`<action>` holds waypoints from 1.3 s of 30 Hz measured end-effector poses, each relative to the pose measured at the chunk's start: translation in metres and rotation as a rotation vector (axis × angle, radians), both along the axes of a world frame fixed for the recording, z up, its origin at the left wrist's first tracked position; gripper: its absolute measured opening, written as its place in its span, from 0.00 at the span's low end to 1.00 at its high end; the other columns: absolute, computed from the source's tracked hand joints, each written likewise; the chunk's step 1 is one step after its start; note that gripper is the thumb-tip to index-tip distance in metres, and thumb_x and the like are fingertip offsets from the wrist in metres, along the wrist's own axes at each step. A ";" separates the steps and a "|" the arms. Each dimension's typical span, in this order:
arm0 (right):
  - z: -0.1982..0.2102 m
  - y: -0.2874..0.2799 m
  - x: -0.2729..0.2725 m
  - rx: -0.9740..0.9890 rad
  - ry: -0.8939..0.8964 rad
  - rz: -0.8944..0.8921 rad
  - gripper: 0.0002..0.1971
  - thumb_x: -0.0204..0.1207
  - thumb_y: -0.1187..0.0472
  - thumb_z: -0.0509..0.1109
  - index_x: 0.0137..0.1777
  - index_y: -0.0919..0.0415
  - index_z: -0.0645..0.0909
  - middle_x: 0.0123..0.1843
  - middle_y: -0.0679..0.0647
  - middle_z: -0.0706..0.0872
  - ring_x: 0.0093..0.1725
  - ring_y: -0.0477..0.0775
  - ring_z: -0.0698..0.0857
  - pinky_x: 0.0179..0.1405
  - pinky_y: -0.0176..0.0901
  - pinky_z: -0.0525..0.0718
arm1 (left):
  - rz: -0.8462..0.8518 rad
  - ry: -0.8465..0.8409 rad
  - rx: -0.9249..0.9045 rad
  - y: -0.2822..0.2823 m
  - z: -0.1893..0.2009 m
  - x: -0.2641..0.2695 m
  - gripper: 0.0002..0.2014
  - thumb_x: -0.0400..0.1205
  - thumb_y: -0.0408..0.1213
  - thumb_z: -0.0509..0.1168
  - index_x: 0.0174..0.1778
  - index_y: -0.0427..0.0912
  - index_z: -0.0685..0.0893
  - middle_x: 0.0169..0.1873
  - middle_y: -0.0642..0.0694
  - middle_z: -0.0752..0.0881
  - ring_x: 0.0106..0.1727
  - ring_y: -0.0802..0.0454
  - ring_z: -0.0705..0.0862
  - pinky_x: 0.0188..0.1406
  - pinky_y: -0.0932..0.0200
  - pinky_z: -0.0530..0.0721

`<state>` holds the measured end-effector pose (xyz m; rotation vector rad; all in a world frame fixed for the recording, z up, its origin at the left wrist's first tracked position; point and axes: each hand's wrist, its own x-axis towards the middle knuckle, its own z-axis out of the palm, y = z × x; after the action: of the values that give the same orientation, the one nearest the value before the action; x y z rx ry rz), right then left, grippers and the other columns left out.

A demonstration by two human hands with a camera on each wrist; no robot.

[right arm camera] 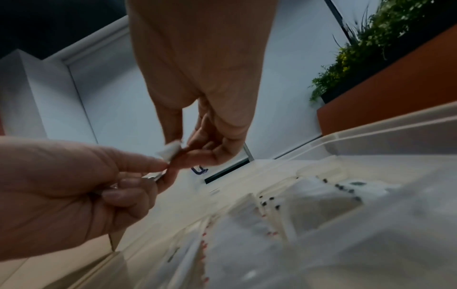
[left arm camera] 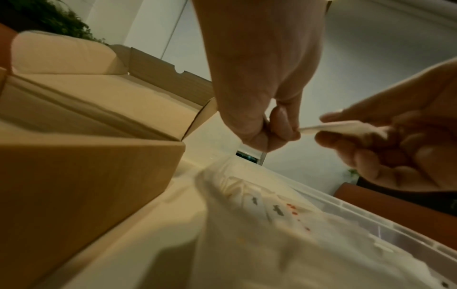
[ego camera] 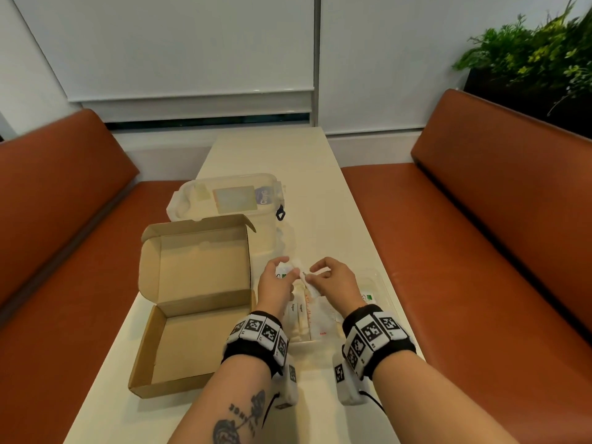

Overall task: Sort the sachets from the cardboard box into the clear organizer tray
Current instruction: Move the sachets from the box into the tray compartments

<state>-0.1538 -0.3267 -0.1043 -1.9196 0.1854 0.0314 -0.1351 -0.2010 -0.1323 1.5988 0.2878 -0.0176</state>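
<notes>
The cardboard box (ego camera: 192, 302) lies open on the left of the table, and no sachets show inside it. Right of it sits the clear organizer tray (ego camera: 381, 283), with several white sachets (ego camera: 298, 318) lying in its compartments. Both hands hover over the tray's far left end. My left hand (ego camera: 288, 271) pinches a few thin sachets (right arm camera: 153, 177) between thumb and fingers. My right hand (ego camera: 315, 274) pinches one white sachet (right arm camera: 170, 151) by its end, its other end reaching the left fingertips (left arm camera: 287, 131).
A clear lidded plastic container (ego camera: 230, 200) stands behind the box. Orange benches (ego camera: 480, 219) flank the narrow white table (ego camera: 272, 149). A plant (ego camera: 528, 49) stands at the back right. White blinds close off the far end.
</notes>
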 end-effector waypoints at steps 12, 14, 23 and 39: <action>-0.027 0.037 -0.003 -0.285 0.155 0.107 0.13 0.68 0.76 0.67 0.29 0.58 0.74 0.37 0.61 0.86 0.40 0.61 0.87 0.45 0.51 0.89 | 0.128 -0.039 -0.113 0.018 0.004 0.000 0.24 0.87 0.25 0.44 0.79 0.45 0.63 0.59 0.38 0.78 0.47 0.46 0.81 0.43 0.61 0.83; -0.029 0.040 -0.002 -0.352 0.142 0.130 0.12 0.68 0.75 0.67 0.29 0.58 0.75 0.39 0.62 0.87 0.42 0.61 0.88 0.46 0.49 0.88 | 0.126 -0.042 -0.116 0.021 0.002 0.001 0.24 0.87 0.25 0.44 0.80 0.45 0.63 0.58 0.40 0.78 0.46 0.47 0.81 0.44 0.61 0.83; -0.035 0.030 0.004 -0.594 0.113 0.255 0.19 0.67 0.67 0.76 0.59 0.52 0.85 0.60 0.53 0.80 0.59 0.53 0.81 0.54 0.40 0.78 | 0.064 -0.025 -0.252 0.015 0.002 0.001 0.28 0.86 0.22 0.45 0.81 0.49 0.61 0.56 0.36 0.78 0.50 0.44 0.83 0.43 0.64 0.83; -0.005 -0.027 0.002 0.003 -0.065 -0.033 0.01 0.72 0.66 0.74 0.42 0.61 0.87 0.34 0.52 0.87 0.33 0.47 0.84 0.29 0.28 0.82 | -0.288 0.010 0.021 -0.016 0.010 -0.009 0.13 0.73 0.27 0.76 0.47 0.42 0.81 0.39 0.42 0.87 0.37 0.50 0.87 0.32 0.58 0.87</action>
<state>-0.1517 -0.3532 -0.1097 -1.9117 0.1737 -0.0527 -0.1438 -0.2166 -0.1221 1.6502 0.0640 -0.2452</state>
